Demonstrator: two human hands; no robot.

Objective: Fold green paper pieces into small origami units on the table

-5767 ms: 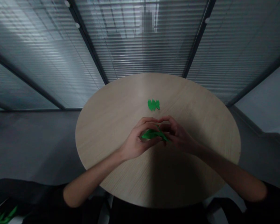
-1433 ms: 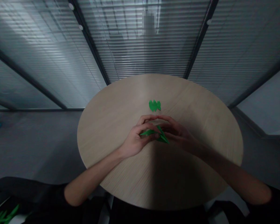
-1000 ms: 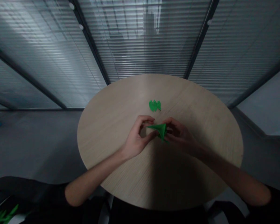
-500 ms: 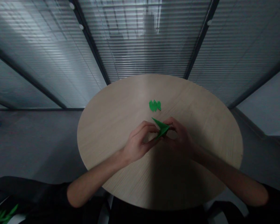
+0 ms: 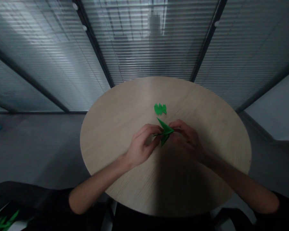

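Head view. The left hand and right hand meet above the middle of a round wooden desk, each with fingertips pinched closed on one side of a folded green paper piece, held just over the desktop with one point directed away from the person. A smaller folded green paper shape lies flat on the desk just beyond the hands, apart from them.

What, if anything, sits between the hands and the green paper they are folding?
Nothing visible does. The left hand and the right hand both pinch the green folded paper directly, over the round table. The only other thing close by, a small green folded piece, lies beyond the fingers, apart from them.
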